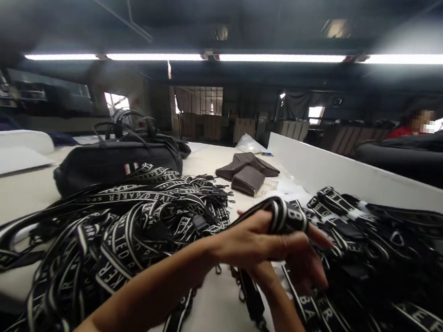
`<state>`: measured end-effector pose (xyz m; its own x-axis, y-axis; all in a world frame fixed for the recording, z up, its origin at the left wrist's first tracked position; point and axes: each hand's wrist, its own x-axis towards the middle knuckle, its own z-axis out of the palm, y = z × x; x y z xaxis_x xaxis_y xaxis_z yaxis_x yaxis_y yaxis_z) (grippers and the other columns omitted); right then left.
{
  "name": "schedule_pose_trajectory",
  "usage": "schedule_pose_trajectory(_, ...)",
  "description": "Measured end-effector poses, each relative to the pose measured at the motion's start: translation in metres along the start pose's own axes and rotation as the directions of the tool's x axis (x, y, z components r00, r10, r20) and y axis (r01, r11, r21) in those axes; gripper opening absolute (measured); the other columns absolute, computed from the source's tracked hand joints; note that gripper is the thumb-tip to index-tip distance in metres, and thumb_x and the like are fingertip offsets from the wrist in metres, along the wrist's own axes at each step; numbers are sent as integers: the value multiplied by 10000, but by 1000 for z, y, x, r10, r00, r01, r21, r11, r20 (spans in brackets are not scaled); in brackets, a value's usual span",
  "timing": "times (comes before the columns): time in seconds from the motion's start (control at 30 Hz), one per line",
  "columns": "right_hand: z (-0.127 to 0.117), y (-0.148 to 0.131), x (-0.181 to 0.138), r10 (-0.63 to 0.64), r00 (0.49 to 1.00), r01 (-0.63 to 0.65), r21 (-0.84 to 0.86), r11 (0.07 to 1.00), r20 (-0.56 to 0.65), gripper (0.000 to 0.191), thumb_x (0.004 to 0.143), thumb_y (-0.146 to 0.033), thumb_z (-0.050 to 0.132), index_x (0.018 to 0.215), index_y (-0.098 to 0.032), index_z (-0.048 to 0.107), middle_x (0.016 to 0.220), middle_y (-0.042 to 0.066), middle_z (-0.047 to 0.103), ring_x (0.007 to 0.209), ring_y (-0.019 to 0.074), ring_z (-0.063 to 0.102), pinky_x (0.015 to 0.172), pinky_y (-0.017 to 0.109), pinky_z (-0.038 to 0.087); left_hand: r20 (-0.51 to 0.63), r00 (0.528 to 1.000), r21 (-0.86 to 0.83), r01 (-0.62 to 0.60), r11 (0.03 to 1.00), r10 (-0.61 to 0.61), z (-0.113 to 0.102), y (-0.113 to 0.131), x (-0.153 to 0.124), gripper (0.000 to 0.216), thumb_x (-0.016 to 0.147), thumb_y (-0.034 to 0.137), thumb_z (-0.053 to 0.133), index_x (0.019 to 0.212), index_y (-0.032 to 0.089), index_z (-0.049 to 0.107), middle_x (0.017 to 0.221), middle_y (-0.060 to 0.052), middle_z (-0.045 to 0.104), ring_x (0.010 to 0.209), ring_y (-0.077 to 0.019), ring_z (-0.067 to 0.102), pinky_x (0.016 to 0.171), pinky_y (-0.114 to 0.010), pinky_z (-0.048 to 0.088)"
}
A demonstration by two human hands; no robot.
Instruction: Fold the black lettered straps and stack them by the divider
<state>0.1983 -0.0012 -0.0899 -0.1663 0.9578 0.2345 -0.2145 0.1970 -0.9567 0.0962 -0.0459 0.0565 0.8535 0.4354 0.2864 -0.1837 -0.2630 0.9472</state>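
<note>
A heap of black-and-white lettered straps (124,237) spreads over the left of the pale table (211,322), and a second strap pile (358,245) crowds the right, just beside the hands. A black duffel bag (97,164) stands behind the left heap; brown pouches (248,181) lie farther off, near a clear plastic bag (249,143). A white partition (360,170) runs along the far right.

Between the piles, one strap (286,218) loops over the left hand (263,242), fingers extended; whether they grip it cannot be told. The right hand (261,270) is mostly hidden behind the left, its hold unclear.
</note>
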Motion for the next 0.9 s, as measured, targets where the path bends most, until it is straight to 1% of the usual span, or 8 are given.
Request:
schedule_pose_trajectory(0.1,-1,-9,-1,-26,999,26,-9,1000,47,255,688,-372,763,811,-160,694,626,-13,606,613,138,542,521,235,486,-283,937,182,-156,971,204,-14,32,15,355,974,368,454,1118,113,654,802,-78,699,660,-188,693,571,-318,565)
schedule_pose_trajectory(0.17,-2,-14,-4,-17,995,9,79,997,101,281,604,-326,832,747,-150,667,649,-17,609,578,116,529,525,228,473,-482,788,314,-252,915,383,-34,50,23,365,1001,307,373,1096,74,637,785,-36,665,683,-160,686,576,-303,556)
schedule_pose_trajectory(0.23,-4,-17,-7,5,976,-52,211,976,216,321,602,-335,841,769,-140,647,665,2,623,559,122,555,517,235,471,-609,655,324,-309,894,447,-58,64,28,374,1012,241,313,1088,49,625,817,-33,645,743,-140,680,621,-281,551)
schedule_pose_trajectory(0.37,-10,-16,-9,-45,906,-144,407,902,420,390,717,-495,731,840,-152,593,533,-18,562,465,152,575,457,258,490,-763,533,145,-413,899,367,-107,69,26,252,987,246,442,996,119,660,832,-47,660,765,-128,645,661,-240,548)
schedule_pose_trajectory(0.5,-17,-16,-6,-134,894,-107,493,864,428,369,781,-469,677,974,-166,593,605,-20,594,415,109,540,447,243,511,-860,421,49,-493,869,287,-144,47,10,260,984,269,450,900,144,662,734,-38,654,651,-111,606,613,-225,528)
schedule_pose_trajectory(0.67,-21,-20,-1,-14,929,-143,394,908,371,577,676,-263,795,1211,-191,592,837,15,651,577,99,580,499,202,526,-957,247,-7,-535,845,149,-176,7,-21,358,1005,294,370,882,89,637,668,-40,645,594,-110,596,585,-226,514)
schedule_pose_trajectory(0.8,-19,-18,0,117,939,-212,275,938,323,625,635,-198,819,1227,-190,619,792,-2,629,563,77,547,496,178,481,-982,183,-61,-552,832,49,-187,-23,-45,434,1015,345,318,868,81,629,662,-42,646,567,-108,594,571,-221,508)
schedule_pose_trajectory(0.9,-17,-14,1,169,937,-245,232,941,307,651,628,-177,813,1247,-213,618,772,-11,624,563,76,529,510,188,457,-982,184,-145,-572,808,-45,-189,-42,-59,428,1023,328,301,876,94,627,668,-32,651,585,-102,603,604,-213,512)
